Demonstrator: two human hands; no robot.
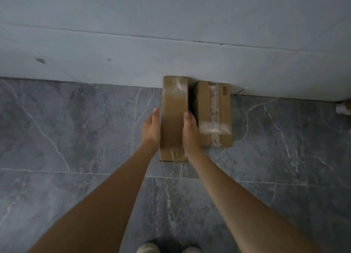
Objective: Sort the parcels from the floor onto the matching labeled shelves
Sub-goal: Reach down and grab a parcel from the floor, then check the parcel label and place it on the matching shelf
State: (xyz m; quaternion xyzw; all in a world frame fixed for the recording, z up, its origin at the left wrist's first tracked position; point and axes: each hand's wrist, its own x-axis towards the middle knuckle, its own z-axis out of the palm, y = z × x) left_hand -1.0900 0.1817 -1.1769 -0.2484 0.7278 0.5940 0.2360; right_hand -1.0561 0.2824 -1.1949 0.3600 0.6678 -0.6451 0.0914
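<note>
Two taped cardboard parcels stand on the grey marble floor against the wall. The tall narrow parcel is between my hands. My left hand lies flat against its left side, fingers straight. On its right side my right hand presses flat, in the gap beside the second parcel. That second parcel is shorter and wider, with clear tape and a barcode on top. Whether the narrow parcel is lifted off the floor is not visible.
A pale grey wall rises right behind the parcels. Dark veined floor tiles spread to the left and right. A small white and pink object shows at the right edge. My shoes are at the bottom edge.
</note>
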